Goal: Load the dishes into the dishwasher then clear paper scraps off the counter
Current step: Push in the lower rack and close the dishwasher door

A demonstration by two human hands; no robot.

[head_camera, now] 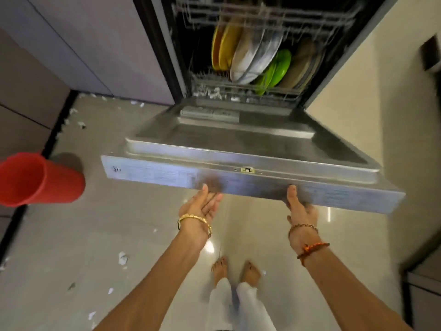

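Note:
The dishwasher door point(238, 149), steel on its inner side, hangs partly lowered in front of me. My left hand point(202, 209) lies palm up under its front edge, fingers straight, thumb on the rim. My right hand point(300, 211) grips the same edge further right, thumb on the face and fingers hidden beneath. Inside, the lower rack point(214, 84) holds upright plates: yellow point(224, 48), white point(253, 56), green point(276, 68) and beige point(303, 63). White paper scraps point(123, 259) lie scattered on the floor.
A red plastic bin point(35, 180) stands on the floor at the left, by dark cabinet fronts point(28, 103). The upper rack point(262, 15) sits above the plates. A cream wall point(370, 96) borders the dishwasher's right side. My bare feet point(233, 271) stand on glossy tiles.

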